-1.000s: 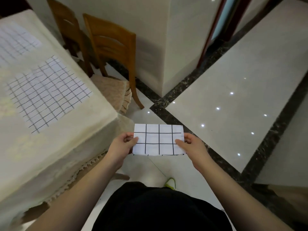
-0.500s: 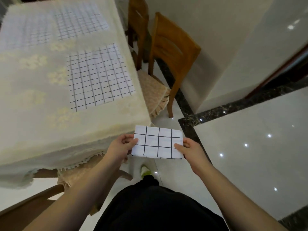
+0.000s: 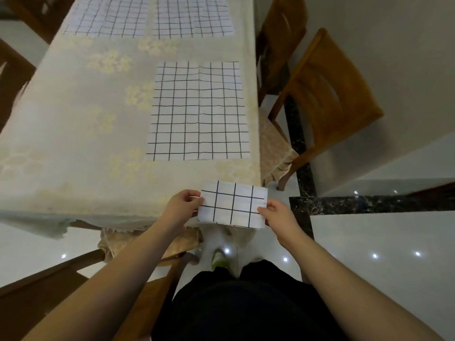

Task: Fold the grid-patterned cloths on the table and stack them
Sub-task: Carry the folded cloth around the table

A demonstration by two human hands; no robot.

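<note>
Folded cloth [image 3: 232,205], long axis left-right, was pinched at its ends by left hand [image 3: 183,205] and right hand [image 3: 277,212], held just off the counter [image 3: 73,143] corner; flat cloth [image 3: 199,110] lay ahead, slightly left.

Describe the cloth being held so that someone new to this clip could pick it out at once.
Start at the table with the cream tablecloth; just off its near right corner, both hands hold a folded cloth in the air. The left hand pinches its left edge, the right hand its right. Unlike the unfolded cloths lying flat, it is small, with few large squares.
</note>
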